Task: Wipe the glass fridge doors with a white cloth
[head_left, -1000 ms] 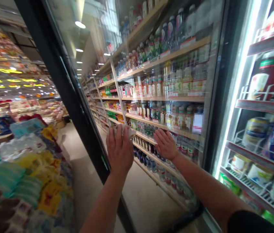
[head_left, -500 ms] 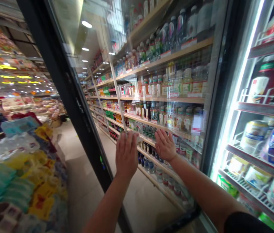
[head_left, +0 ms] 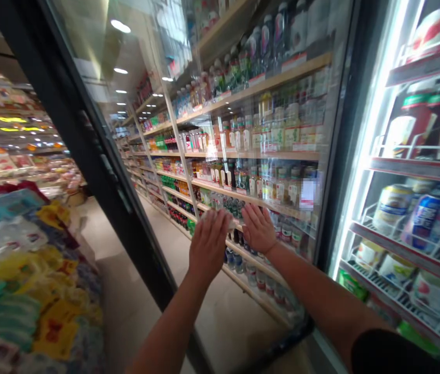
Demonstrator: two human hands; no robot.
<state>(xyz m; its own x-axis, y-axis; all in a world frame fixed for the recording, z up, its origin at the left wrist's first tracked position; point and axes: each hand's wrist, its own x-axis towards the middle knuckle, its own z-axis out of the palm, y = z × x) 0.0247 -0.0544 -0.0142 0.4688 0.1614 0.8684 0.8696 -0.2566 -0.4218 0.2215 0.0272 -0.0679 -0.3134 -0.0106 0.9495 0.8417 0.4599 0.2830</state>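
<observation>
The glass door (head_left: 204,78) stands swung out across the middle of the view, and aisle shelves of bottles (head_left: 266,130) show through it. To its right the lit cooler racks (head_left: 410,166) carry cans and tubs. To its left lies a heap of packets (head_left: 21,270).

Both hands lie flat on the lower pane, near each other. The left hand (head_left: 208,244) has its fingers pressed together, and the right hand (head_left: 258,228) has them slightly spread. A pale cloth (head_left: 220,214) peeks past the left fingertips, trapped against the glass.

The wipe probably goes best with even palm pressure and overlapping passes, while the right hand steadies the door against swinging.

Most of the cloth is hidden under the hand. Reflections mask any smears, a label (head_left: 307,193) is blurred, and the door's bottom edge is hard to trace.
</observation>
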